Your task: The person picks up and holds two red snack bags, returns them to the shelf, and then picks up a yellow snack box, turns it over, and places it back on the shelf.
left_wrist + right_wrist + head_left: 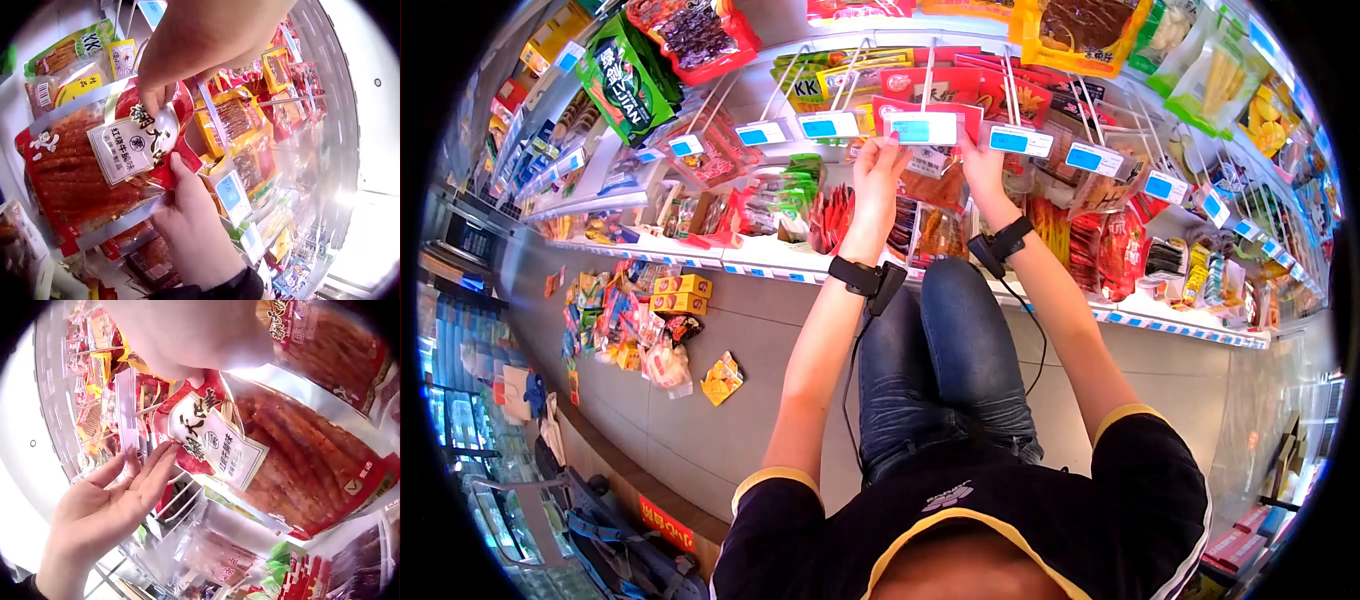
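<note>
Packet (115, 153) behind price tag (925, 128) | right fingers (179, 167) pinching it, left fingers (156, 464) straight against it | for steadiness, I'd guess

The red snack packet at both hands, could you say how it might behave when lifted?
The snack packet will probably flex, since thin strips show through its clear front. Its shine suggests a slightly slippery surface. Being flat, it seems unlikely to roll.

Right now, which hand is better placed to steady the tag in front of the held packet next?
Probably the left hand: one fingertip is at the tag, while the right hand has its thumb on the packet.
</note>
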Motion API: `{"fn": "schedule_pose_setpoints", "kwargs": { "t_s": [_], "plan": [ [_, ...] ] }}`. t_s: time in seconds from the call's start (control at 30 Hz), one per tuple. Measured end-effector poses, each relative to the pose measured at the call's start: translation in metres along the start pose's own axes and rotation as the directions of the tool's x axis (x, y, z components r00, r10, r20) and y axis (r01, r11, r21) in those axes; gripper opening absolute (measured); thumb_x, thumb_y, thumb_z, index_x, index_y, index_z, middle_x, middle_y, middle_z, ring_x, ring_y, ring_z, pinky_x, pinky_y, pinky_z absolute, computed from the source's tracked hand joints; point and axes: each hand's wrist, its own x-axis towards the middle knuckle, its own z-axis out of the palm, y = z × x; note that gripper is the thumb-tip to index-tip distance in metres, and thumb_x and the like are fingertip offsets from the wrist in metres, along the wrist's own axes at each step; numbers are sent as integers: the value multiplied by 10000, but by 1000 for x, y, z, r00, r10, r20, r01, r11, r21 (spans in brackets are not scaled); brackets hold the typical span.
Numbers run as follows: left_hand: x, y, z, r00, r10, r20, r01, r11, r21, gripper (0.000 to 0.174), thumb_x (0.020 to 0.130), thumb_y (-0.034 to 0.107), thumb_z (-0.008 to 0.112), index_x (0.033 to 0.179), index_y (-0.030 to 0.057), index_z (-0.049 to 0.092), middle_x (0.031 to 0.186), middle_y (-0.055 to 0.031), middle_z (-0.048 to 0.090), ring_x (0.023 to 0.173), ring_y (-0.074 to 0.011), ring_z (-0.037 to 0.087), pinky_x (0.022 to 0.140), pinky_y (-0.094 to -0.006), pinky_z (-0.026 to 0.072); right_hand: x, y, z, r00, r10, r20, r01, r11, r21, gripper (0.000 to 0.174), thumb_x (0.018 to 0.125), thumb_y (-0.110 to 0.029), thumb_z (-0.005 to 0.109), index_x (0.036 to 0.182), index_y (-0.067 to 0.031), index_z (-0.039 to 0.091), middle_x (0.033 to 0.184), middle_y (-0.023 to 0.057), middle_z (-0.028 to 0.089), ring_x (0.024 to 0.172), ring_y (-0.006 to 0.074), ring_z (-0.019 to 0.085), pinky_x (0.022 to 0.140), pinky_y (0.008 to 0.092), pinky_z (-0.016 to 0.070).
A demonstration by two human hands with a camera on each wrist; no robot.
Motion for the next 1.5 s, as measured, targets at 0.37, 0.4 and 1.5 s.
{"fn": "schedule_pose_setpoints", "kwargs": {
  "t_s": [0.37, 0.4, 1.5],
  "plan": [
    [-5, 4, 15, 999, 28, -16, -29, 996, -85, 23, 904, 90, 488, 900, 75, 505, 989, -51, 558, 992, -158, 514, 938, -449, 424, 1, -16, 2, 988, -147, 44, 151, 982, -118, 200, 814, -131, 646, 945, 13, 604, 840, 109, 644, 756, 211, 598, 704, 340, 456],
    [-6, 4, 12, 1000, 27, -2, -27, 996, -86, 27, 901, 90, 492, 888, 74, 510, 981, -49, 558, 980, -156, 517, 934, -448, 429, -2, -14, 0, 990, -131, 48, 137, 977, -161, 198, 813, -128, 647, 944, 14, 603, 838, 108, 644, 750, 206, 597, 695, 341, 457],
    [15, 69, 35, 985, -134, 113, 130, 991, 35, 185, 922, 79, 400, 1012, -83, 400, 999, -322, 564, 973, -414, 589, 863, -420, 509, -8, -41, 1, 989, -145, 23, 143, 921, -362, 241, 837, -167, 635, 1000, 5, 589, 884, 96, 635, 796, 166, 588, 731, 293, 453]
  ]
}}
